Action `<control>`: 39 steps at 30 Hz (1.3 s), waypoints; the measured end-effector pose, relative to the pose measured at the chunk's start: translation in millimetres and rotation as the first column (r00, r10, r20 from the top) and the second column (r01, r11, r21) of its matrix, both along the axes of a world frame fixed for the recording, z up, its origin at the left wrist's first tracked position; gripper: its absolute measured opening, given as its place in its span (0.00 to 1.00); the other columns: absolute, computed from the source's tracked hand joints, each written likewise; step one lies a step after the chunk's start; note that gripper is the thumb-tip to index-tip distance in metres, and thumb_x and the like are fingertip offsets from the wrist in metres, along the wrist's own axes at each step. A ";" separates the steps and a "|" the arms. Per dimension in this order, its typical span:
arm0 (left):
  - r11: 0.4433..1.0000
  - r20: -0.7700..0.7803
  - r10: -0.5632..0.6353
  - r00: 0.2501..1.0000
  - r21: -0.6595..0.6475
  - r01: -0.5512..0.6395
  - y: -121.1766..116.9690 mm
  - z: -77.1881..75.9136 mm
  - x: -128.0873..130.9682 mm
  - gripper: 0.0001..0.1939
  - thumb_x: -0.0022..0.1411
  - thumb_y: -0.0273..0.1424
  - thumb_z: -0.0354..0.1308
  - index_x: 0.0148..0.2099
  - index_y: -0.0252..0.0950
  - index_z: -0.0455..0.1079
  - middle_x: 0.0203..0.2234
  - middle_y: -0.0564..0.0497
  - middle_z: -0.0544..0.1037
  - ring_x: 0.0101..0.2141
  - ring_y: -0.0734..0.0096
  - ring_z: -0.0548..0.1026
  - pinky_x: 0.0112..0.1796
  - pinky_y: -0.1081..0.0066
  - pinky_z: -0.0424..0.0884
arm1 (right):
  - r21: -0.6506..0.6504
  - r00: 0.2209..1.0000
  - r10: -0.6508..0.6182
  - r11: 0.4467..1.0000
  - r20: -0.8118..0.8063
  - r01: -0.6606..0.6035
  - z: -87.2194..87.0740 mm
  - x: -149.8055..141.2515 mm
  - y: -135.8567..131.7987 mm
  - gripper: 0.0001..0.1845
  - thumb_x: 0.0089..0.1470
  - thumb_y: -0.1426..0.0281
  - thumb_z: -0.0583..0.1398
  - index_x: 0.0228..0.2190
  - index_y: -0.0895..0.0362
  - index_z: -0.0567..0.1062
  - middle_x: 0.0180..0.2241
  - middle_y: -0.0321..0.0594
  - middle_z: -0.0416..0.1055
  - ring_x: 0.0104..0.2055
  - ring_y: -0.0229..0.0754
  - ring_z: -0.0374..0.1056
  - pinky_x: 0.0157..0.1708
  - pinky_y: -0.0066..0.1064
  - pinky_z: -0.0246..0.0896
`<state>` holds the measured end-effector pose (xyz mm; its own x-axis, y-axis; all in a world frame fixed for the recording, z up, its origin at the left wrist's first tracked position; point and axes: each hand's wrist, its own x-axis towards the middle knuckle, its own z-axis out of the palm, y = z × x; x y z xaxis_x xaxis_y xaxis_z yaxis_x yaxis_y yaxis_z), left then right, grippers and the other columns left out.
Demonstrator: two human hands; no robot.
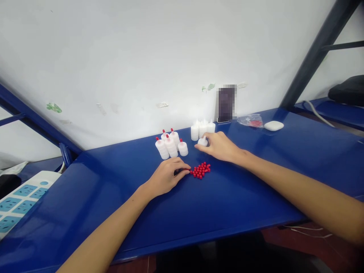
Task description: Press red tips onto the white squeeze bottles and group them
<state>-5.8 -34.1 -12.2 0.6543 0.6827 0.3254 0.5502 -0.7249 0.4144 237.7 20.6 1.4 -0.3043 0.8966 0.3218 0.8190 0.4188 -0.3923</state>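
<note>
On the blue table (227, 197), my left hand (167, 176) rests with its fingers pinched at the left edge of a pile of small red caps (201, 170); it seems to pinch one cap. My right hand (220, 146) is closed around a small white bottle without a cap (203, 141). Several capped white bottles (170, 146) with red tips stand in a group behind my left hand. Three uncapped white bottles (202, 129) stand near the wall behind my right hand.
A dark phone (226, 104) leans against the white wall. To its right lie a clear bag with red caps (251, 121) and a white oval case (273, 125). A power strip (19, 199) sits at the far left. A dark slanted post (315, 57) rises at right.
</note>
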 end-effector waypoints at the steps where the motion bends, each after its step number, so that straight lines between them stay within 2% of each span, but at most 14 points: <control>1: 1.000 0.015 0.023 1.000 -0.016 -0.023 0.0 0.0 0.3 0.08 0.68 0.31 0.56 0.46 0.39 0.76 0.36 0.52 0.77 0.32 0.76 0.72 0.34 0.74 0.67 | 0.039 0.999 0.026 0.999 -0.027 -0.024 1.0 -0.5 -0.9 0.21 0.57 0.51 0.57 0.31 0.57 0.72 0.28 0.43 0.73 0.30 0.45 0.68 0.30 0.34 0.57; 5: 0.992 0.133 0.123 0.983 -0.015 -0.122 -0.3 1.3 2.1 0.07 0.66 0.32 0.59 0.43 0.38 0.77 0.27 0.54 0.74 0.23 0.79 0.64 0.28 0.75 0.63 | 0.216 0.978 0.161 0.968 -0.130 -0.131 4.2 -4.4 -7.3 0.19 0.62 0.55 0.53 0.33 0.58 0.71 0.38 0.46 0.73 0.41 0.47 0.67 0.43 0.37 0.58; 8: 0.986 0.249 0.158 0.955 0.005 -0.164 -1.8 3.4 4.1 0.07 0.65 0.32 0.60 0.42 0.36 0.77 0.27 0.53 0.75 0.23 0.79 0.63 0.28 0.75 0.62 | 0.249 0.960 0.186 0.960 -0.209 -0.132 7.0 -7.4 -13.9 0.23 0.64 0.54 0.49 0.28 0.57 0.71 0.34 0.43 0.72 0.41 0.47 0.66 0.43 0.39 0.55; 11: 0.984 0.317 0.161 0.935 0.025 -0.178 -4.1 4.9 6.0 0.07 0.65 0.33 0.60 0.41 0.36 0.77 0.28 0.52 0.76 0.24 0.78 0.65 0.28 0.75 0.62 | 0.170 0.908 0.217 0.971 -0.357 -0.165 9.0 -9.2 -19.9 0.31 0.62 0.49 0.49 0.17 0.57 0.65 0.18 0.36 0.63 0.25 0.38 0.60 0.30 0.33 0.52; 13: 0.983 0.349 0.149 0.925 0.047 -0.177 -5.5 5.0 6.8 0.07 0.65 0.33 0.60 0.42 0.36 0.77 0.28 0.52 0.76 0.24 0.78 0.65 0.28 0.74 0.63 | 0.084 0.851 0.236 0.971 -0.469 -0.223 9.4 -10.7 -23.0 0.33 0.59 0.46 0.51 0.14 0.56 0.62 0.14 0.34 0.59 0.19 0.35 0.57 0.25 0.32 0.50; 18: 0.975 0.413 0.119 0.903 0.123 -0.184 -8.6 4.5 7.2 0.06 0.64 0.31 0.61 0.42 0.36 0.77 0.29 0.51 0.77 0.26 0.77 0.67 0.28 0.74 0.64 | -0.157 0.596 0.144 0.892 -0.790 -0.424 11.1 -18.9 -28.9 0.25 0.54 0.48 0.59 0.23 0.58 0.69 0.21 0.41 0.73 0.21 0.42 0.71 0.23 0.33 0.65; 20: 0.970 0.430 0.110 0.896 0.152 -0.192 -9.6 4.9 7.6 0.06 0.64 0.30 0.61 0.42 0.36 0.77 0.29 0.51 0.77 0.26 0.77 0.67 0.29 0.74 0.64 | -0.184 0.499 0.078 0.871 -0.863 -0.455 12.6 -22.3 -29.8 0.22 0.51 0.50 0.62 0.29 0.57 0.68 0.24 0.41 0.75 0.22 0.44 0.73 0.22 0.35 0.68; 22: 0.965 0.460 0.113 0.881 0.159 -0.207 -9.9 5.3 8.4 0.05 0.64 0.30 0.61 0.42 0.36 0.76 0.30 0.51 0.77 0.26 0.78 0.68 0.28 0.75 0.65 | -0.174 0.467 0.068 0.873 -0.882 -0.456 13.6 -24.4 -29.4 0.21 0.49 0.53 0.64 0.33 0.56 0.68 0.25 0.39 0.75 0.21 0.43 0.73 0.23 0.35 0.69; 24: 0.962 0.497 0.127 0.859 0.148 -0.228 -9.5 5.5 9.1 0.05 0.64 0.30 0.61 0.41 0.36 0.76 0.30 0.51 0.78 0.25 0.79 0.68 0.27 0.75 0.65 | -0.145 0.505 0.107 0.889 -0.857 -0.434 13.8 -25.2 -28.4 0.18 0.50 0.57 0.64 0.35 0.57 0.69 0.24 0.36 0.72 0.21 0.40 0.71 0.24 0.34 0.68; 26: 0.959 0.522 0.141 0.841 0.137 -0.247 -8.9 5.7 9.5 0.05 0.64 0.30 0.61 0.41 0.36 0.76 0.30 0.51 0.78 0.24 0.79 0.68 0.26 0.76 0.64 | -0.105 0.613 0.168 0.918 -0.772 -0.383 13.0 -25.1 -28.0 0.14 0.51 0.63 0.63 0.38 0.57 0.71 0.24 0.34 0.70 0.22 0.36 0.67 0.25 0.32 0.63; 29: 0.948 0.539 0.145 0.830 0.163 -0.272 -9.7 6.6 10.0 0.04 0.64 0.29 0.61 0.40 0.35 0.76 0.30 0.51 0.78 0.25 0.79 0.68 0.27 0.75 0.64 | -0.015 0.809 0.258 0.950 -0.528 -0.313 11.0 -24.5 -30.5 0.07 0.51 0.71 0.59 0.35 0.56 0.71 0.28 0.34 0.68 0.26 0.35 0.62 0.26 0.30 0.56; 31: 0.937 0.544 0.117 0.831 0.217 -0.274 -12.2 7.8 10.8 0.04 0.64 0.28 0.61 0.41 0.35 0.76 0.31 0.51 0.78 0.26 0.79 0.68 0.28 0.75 0.65 | 0.058 0.879 0.319 0.946 -0.354 -0.320 9.9 -24.6 -34.5 0.05 0.49 0.73 0.57 0.33 0.56 0.69 0.30 0.35 0.68 0.29 0.37 0.61 0.30 0.30 0.55; 35: 0.918 0.523 0.011 0.852 0.333 -0.216 -19.5 10.9 14.7 0.06 0.63 0.25 0.61 0.43 0.36 0.76 0.33 0.50 0.79 0.28 0.78 0.71 0.29 0.75 0.67 | 0.134 0.906 0.404 0.912 -0.128 -0.388 9.9 -27.7 -43.8 0.07 0.48 0.74 0.56 0.33 0.56 0.67 0.32 0.37 0.65 0.30 0.38 0.59 0.33 0.32 0.55; 39: 0.924 0.467 -0.031 0.884 0.352 -0.153 -24.8 12.1 18.2 0.06 0.63 0.25 0.61 0.44 0.36 0.76 0.33 0.50 0.79 0.31 0.75 0.74 0.31 0.75 0.71 | 0.122 0.903 0.417 0.907 -0.105 -0.404 11.5 -31.8 -49.9 0.05 0.48 0.74 0.56 0.31 0.56 0.65 0.34 0.39 0.65 0.31 0.39 0.60 0.31 0.31 0.55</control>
